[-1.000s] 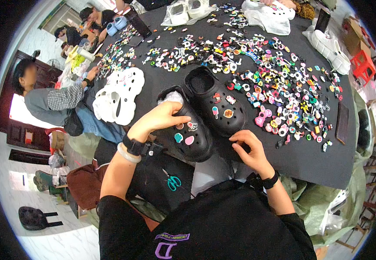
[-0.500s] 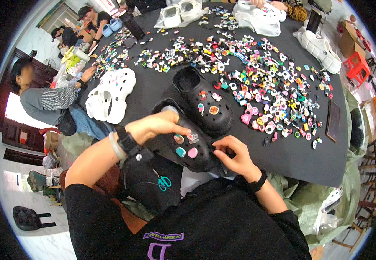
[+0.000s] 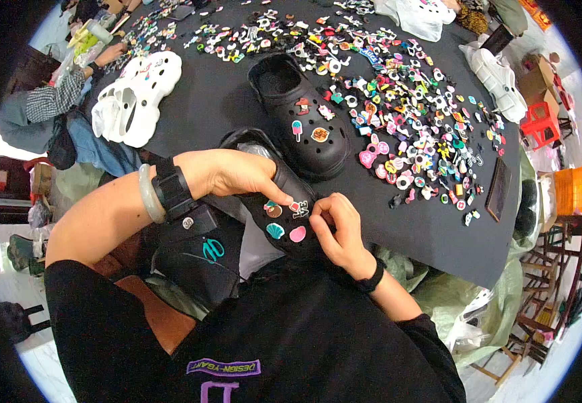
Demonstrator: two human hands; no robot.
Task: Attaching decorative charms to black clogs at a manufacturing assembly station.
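My left hand point(image 3: 237, 176) grips a black clog point(image 3: 279, 221) from above, holding it against my body at the table's near edge. My right hand point(image 3: 340, 225) pinches a small charm at the clog's top, next to several charms fixed there: a teal shell, a pink oval, a brown round one. A second black clog point(image 3: 301, 114) with three charms lies on the black table point(image 3: 432, 235) just beyond. A dark strap and a pale bangle sit on my left wrist, a black band on my right.
Many loose coloured charms point(image 3: 405, 101) cover the table's middle and right. A pair of white clogs point(image 3: 136, 97) lies at the left, more white clogs point(image 3: 499, 74) at the far right. Another person point(image 3: 56, 101) sits at the left. A black bag with scissors point(image 3: 204, 258) rests on my lap.
I have pulled the nearer clog closer to my body. My right hand has come up from the table edge onto the clog's top, fingers pinched at a charm.
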